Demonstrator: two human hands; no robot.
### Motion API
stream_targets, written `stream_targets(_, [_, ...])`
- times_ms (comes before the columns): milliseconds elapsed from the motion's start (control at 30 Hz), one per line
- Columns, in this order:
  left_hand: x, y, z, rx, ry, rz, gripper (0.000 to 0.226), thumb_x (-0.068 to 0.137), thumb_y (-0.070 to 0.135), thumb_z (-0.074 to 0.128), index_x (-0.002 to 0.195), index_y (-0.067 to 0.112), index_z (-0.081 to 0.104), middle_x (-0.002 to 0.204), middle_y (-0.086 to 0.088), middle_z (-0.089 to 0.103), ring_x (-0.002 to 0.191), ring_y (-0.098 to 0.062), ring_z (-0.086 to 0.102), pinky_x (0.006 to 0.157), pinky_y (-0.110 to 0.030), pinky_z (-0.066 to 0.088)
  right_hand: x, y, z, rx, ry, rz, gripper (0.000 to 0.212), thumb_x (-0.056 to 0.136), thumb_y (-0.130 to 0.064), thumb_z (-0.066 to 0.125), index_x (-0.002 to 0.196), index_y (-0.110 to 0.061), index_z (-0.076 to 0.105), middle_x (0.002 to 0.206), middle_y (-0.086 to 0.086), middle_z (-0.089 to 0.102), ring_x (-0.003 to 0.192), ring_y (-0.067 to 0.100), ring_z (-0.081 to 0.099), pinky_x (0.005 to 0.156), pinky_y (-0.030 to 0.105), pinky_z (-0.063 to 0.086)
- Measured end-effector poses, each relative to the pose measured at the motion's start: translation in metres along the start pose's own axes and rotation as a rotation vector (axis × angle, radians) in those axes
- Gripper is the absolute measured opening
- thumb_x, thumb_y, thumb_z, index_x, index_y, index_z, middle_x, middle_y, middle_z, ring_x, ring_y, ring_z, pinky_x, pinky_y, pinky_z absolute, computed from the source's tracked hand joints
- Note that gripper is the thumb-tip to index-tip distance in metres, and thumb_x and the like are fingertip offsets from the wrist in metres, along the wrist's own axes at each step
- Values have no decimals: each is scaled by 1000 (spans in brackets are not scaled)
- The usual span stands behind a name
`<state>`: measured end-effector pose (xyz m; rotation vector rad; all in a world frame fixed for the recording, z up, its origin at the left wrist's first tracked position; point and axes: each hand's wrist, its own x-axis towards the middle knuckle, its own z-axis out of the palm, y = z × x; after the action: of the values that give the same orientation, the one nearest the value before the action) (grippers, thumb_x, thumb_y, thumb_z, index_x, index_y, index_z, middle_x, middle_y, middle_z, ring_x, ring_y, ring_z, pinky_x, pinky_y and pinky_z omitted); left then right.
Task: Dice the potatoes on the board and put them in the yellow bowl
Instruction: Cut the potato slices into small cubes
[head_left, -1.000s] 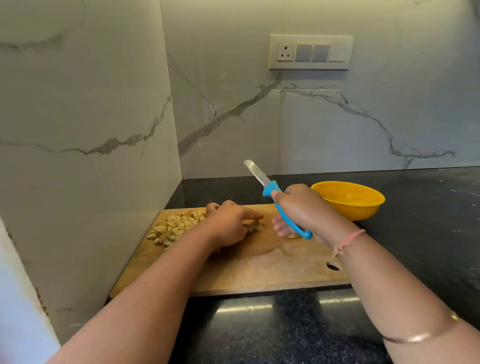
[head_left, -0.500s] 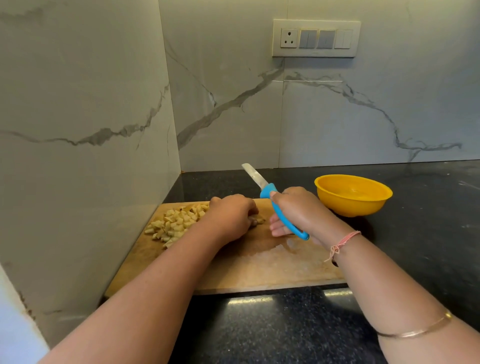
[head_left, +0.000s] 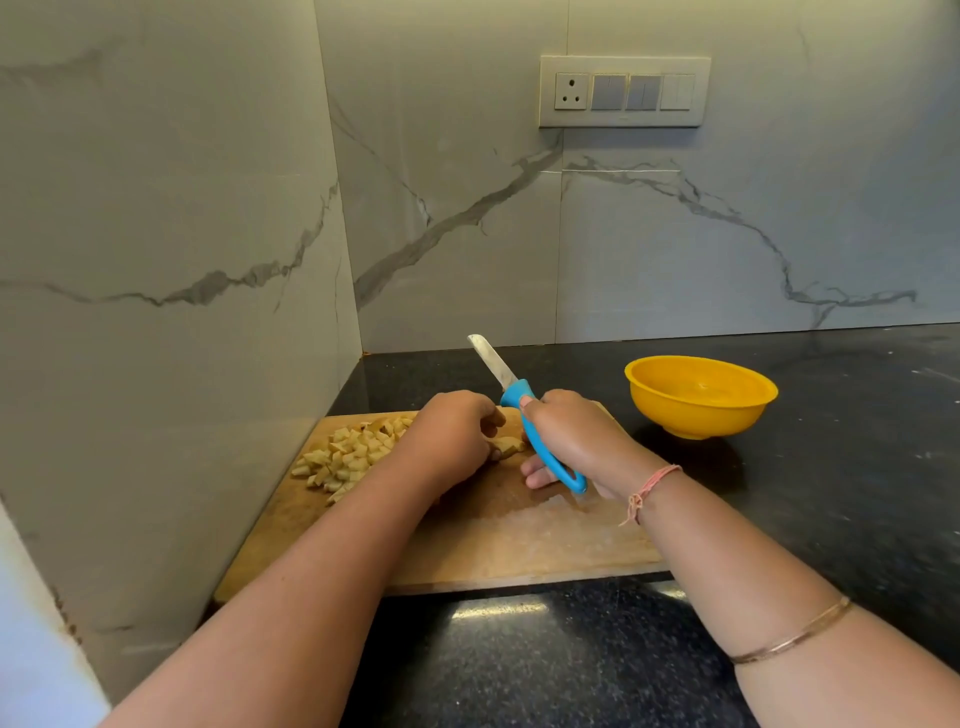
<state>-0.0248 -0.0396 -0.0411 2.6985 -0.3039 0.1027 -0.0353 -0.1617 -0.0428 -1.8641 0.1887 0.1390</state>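
Right hand (head_left: 576, 441) nearer left hand (head_left: 452, 439), gripping blue knife (head_left: 515, 391); potato (head_left: 506, 446) apparently pinched.

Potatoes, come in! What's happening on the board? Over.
Left hand pinches a potato piece on the board. Right hand grips the knife, blade up. Diced pile on board, bowl empty. Nothing in the way.

Both our hands low and close together, knuckles up.
Our left hand (head_left: 452, 441) lies palm down, fingers curled under (whether they grip anything, we cannot tell), forearm reaching in from lower left. Our right hand (head_left: 571, 441) grips the knife (head_left: 511, 387) by its handle, thumb on top, fingertips (head_left: 535, 470) showing below; wrist bent inward.
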Motion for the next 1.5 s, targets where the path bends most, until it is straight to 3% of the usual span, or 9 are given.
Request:
stream_targets(100, [0,1,1,-10,13,-8,43,90,15,64,132,16,55,126,0,61,104,-15,60,94,-26,50,1,0,-1,37,-36,6,46,98,-37,44,134,-9,38,83,12,58,53,16,59,36,19,48])
stream_targets(267, [-1,1,1,12,3,-13,40,91,21,63,130,16,57,121,-1,63,82,-10,56,81,-23,50,-4,1,-2,28,-44,-38,44,99,-38,41,132,-8,40,78,11,60,50,15,59,40,20,50])
stream_targets(433, [-1,0,2,25,-2,-21,41,91,23,63,131,18,57,123,-1,62,105,-15,60,93,-28,50,-12,2,-8,28,3,-68,37,101,-38,37,126,-10,39,83,10,59,54,16,59,48,22,51])
stream_targets(667, [-1,-2,6,-3,8,-16,31,92,21,61,123,17,63,116,0,66,98,-12,61,91,-27,52,-15,2,-5,-19,5,-79,40,101,-38,37,128,-10,40,89,10,60,52,15,58,42,20,46])
stream_targets(833, [0,-5,6,-39,29,-52,23,90,26,65,111,18,71,97,2,69,78,-10,60,81,-28,55,-30,4,-14,-444,209,-304,30,99,-31,42,121,-12,51,84,7,68,46,10,49,38,18,37])
stream_targets(1000, [3,-4,6,-18,24,-84,22,90,30,64,107,19,73,88,4,68,75,-11,59,80,-30,56,-61,13,-15,-787,222,-363,36,99,-30,42,131,-16,52,107,6,63,86,17,59,64,22,43])
stream_targets(1100, [4,-4,7,10,24,-114,19,90,33,63,100,20,74,88,2,68,83,-15,62,89,-37,54,-73,15,-10,-881,228,-316,38,100,-32,41,133,-16,49,123,5,59,106,18,56,76,22,40])
stream_targets(1233, [6,-4,9,58,40,-131,19,90,36,62,96,23,74,89,4,68,88,-14,62,96,-41,48,-73,18,-4,-942,208,-274,38,99,-33,41,133,-17,48,117,3,59,101,16,56,75,23,43])
stream_targets(1500, [8,-6,12,112,83,-126,21,90,40,60,96,26,75,90,7,69,86,-12,61,82,-32,50,-73,7,7,-1042,205,-321,21,97,-26,45,115,-17,51,80,-3,41,84,16,49,70,27,43])
